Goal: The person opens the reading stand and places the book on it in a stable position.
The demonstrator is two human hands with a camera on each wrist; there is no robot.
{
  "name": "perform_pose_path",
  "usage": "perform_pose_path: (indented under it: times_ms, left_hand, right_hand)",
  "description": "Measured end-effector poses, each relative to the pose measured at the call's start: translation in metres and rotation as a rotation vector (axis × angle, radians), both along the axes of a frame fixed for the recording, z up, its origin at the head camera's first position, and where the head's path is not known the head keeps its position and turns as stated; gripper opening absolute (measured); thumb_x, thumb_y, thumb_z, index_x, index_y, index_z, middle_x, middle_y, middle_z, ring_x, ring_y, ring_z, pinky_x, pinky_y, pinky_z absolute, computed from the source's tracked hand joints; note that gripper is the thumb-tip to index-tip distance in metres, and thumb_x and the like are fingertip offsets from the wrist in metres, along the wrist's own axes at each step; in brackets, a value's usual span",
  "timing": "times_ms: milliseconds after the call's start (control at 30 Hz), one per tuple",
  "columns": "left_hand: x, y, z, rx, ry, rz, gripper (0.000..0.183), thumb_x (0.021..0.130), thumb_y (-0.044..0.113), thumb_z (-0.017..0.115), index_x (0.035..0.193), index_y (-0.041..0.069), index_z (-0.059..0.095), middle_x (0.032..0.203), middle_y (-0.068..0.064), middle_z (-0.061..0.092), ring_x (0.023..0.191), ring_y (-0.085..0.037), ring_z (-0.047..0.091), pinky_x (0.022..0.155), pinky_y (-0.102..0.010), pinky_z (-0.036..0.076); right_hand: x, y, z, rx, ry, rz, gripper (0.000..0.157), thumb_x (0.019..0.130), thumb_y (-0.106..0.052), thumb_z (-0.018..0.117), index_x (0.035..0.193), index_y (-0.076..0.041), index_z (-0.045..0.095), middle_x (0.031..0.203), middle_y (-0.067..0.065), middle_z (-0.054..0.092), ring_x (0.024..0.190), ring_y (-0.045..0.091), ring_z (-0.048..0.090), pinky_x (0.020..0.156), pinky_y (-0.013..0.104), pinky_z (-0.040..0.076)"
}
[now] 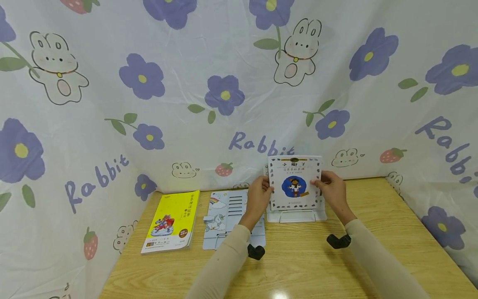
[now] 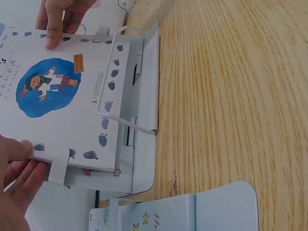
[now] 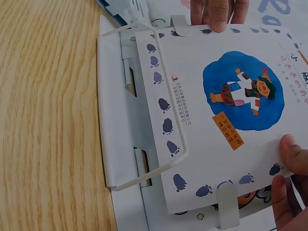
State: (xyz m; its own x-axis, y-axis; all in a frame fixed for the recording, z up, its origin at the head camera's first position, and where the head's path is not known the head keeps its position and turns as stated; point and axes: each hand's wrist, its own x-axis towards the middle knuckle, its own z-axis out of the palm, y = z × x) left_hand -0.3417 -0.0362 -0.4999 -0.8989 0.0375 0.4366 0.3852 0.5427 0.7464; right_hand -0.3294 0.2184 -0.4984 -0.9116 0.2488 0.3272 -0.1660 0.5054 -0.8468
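A white picture book (image 1: 295, 185) with a blue patch and a child figure on its cover leans on an upright metal book stand (image 1: 275, 216). My left hand (image 1: 257, 201) holds the book's left edge, thumb on the cover. At the right edge my right hand (image 1: 333, 192) pinches it, thumb in front and fingers behind. A white wire bar (image 3: 182, 137) of the stand crosses the lower cover. Side clips (image 2: 59, 166) on the stand lie over the book's edges. The stand's back plate is mostly hidden by the book.
Just left lies a second, light-blue book stand (image 1: 216, 211) with a unicorn print, partly behind my left forearm. Farther left on the wooden table (image 1: 298, 261) is a thick yellow book (image 1: 173, 216). A rabbit-and-flower curtain (image 1: 186, 137) hangs behind the table.
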Motion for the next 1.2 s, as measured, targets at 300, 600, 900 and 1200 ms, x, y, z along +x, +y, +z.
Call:
perform_pose_path:
  times_ms: [300,600,900,1200]
  left_hand:
    - [0.0018,-0.0004,-0.0048,-0.002,0.008,0.007,0.022,0.093,0.001,0.079,0.114,0.002,0.072,0.094,-0.007,0.072,0.085,-0.015,0.067,0.076,-0.026,0.058]
    - [0.0049,-0.0005,-0.0062,0.022,-0.029,0.018,0.023,0.092,0.001,0.080,0.114,0.003,0.072,0.094,-0.006,0.072,0.084,-0.013,0.066,0.077,-0.024,0.057]
    - [0.0075,-0.0004,-0.0078,-0.009,-0.042,0.015,0.021,0.094,0.002,0.079,0.113,0.004,0.071,0.095,-0.005,0.071,0.085,-0.012,0.065,0.077,-0.024,0.056]
    - [0.0054,-0.0013,-0.0080,-0.019,-0.033,0.013,0.017,0.096,0.004,0.078,0.111,0.002,0.071,0.097,-0.007,0.072,0.087,-0.014,0.067,0.079,-0.024,0.058]
  right_hand:
    - [0.0027,0.0007,-0.0024,0.079,0.034,0.014,0.034,0.096,-0.012,0.080,0.126,0.003,0.072,0.114,0.024,0.073,0.101,0.036,0.069,0.068,0.014,0.049]
    - [0.0023,0.0001,-0.0063,0.121,0.069,0.022,0.026,0.094,-0.009,0.082,0.114,0.006,0.074,0.110,0.022,0.066,0.098,0.035,0.065,0.067,0.017,0.048]
    - [0.0038,0.0009,-0.0090,0.151,0.041,0.022,0.030,0.095,-0.009,0.081,0.117,0.008,0.071,0.111,0.023,0.064,0.098,0.035,0.065,0.071,0.020,0.047]
    - [0.0044,-0.0001,-0.0066,0.194,0.035,0.019,0.029,0.095,-0.009,0.081,0.115,0.009,0.070,0.106,0.023,0.063,0.093,0.034,0.063,0.073,0.027,0.048]
